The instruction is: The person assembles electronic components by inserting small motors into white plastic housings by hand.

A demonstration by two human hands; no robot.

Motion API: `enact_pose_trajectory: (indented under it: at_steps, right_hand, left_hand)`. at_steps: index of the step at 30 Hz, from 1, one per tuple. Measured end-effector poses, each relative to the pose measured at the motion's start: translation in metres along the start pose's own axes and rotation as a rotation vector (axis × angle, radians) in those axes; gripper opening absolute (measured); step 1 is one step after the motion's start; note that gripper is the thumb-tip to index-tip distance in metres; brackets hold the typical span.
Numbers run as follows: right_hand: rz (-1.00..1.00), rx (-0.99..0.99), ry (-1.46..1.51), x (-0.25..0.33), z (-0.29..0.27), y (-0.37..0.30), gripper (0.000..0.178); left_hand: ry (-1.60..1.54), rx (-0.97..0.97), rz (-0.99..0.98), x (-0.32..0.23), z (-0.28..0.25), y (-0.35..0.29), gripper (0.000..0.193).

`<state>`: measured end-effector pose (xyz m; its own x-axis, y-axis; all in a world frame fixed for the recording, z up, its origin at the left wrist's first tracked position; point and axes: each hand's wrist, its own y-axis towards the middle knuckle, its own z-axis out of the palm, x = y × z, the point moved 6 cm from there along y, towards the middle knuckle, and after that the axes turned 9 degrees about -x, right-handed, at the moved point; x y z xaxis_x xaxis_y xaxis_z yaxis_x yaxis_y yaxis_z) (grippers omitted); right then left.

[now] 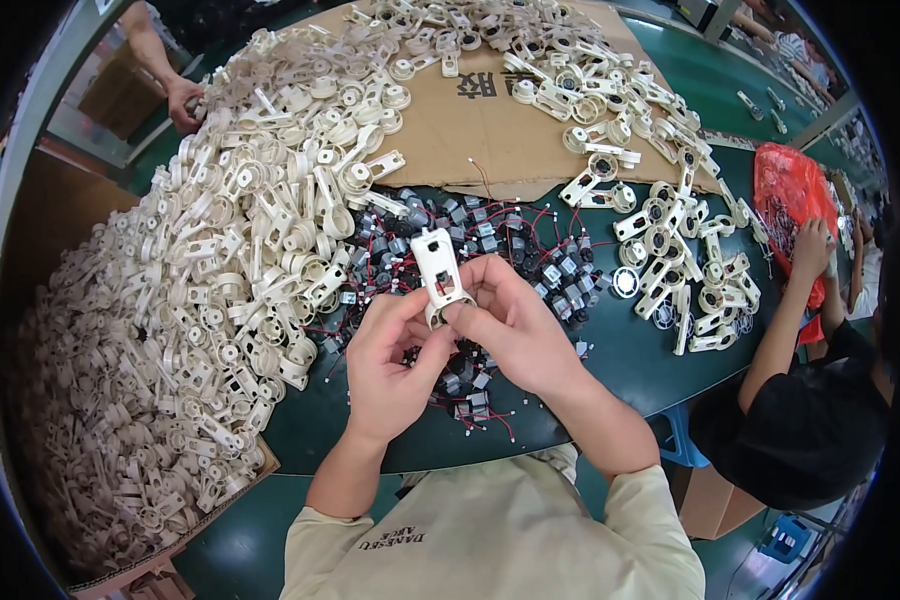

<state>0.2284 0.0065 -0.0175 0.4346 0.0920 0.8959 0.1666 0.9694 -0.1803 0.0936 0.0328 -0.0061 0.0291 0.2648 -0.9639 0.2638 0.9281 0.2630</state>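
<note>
Between both hands I hold one cream plastic housing (436,262), long, with a round ring at its near end and cut-outs along its body. My left hand (395,350) pinches the ring end from the left. My right hand (510,325) grips the same end from the right, thumb across the ring. Something dark and a bit of red show in the lower cut-out. Below and behind my hands lies a heap of small grey-and-black motors (485,225) with red wires, partly hidden by the hands.
A huge pile of cream housings (260,220) covers the left side and spills from a cardboard box. Cardboard (450,130) lies on the green table (610,375). More housings (690,260) sit at right. A co-worker (800,400) reaches into a red bag (790,190); another person's hand (183,103) is far left.
</note>
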Motion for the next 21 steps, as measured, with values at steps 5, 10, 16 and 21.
enact_pose_trajectory:
  at_steps: [5,10,16,21]
  right_hand:
    - [-0.056,0.114,0.064,0.008,0.007,-0.004,0.026]
    - [-0.221,0.049,-0.149,0.006,0.009,-0.010,0.025]
    - [-0.305,0.043,-0.231,0.003,0.012,-0.014,0.023]
    - [-0.238,-0.026,-0.225,0.001,0.008,-0.017,0.020]
  left_hand:
    - [-0.227,0.042,-0.159,0.006,-0.005,0.004,0.037]
    - [-0.153,0.064,0.036,-0.003,-0.005,0.002,0.038]
    - [-0.065,0.018,0.104,-0.002,-0.007,-0.001,0.038]
    - [0.015,0.018,0.062,-0.002,-0.001,-0.002,0.027]
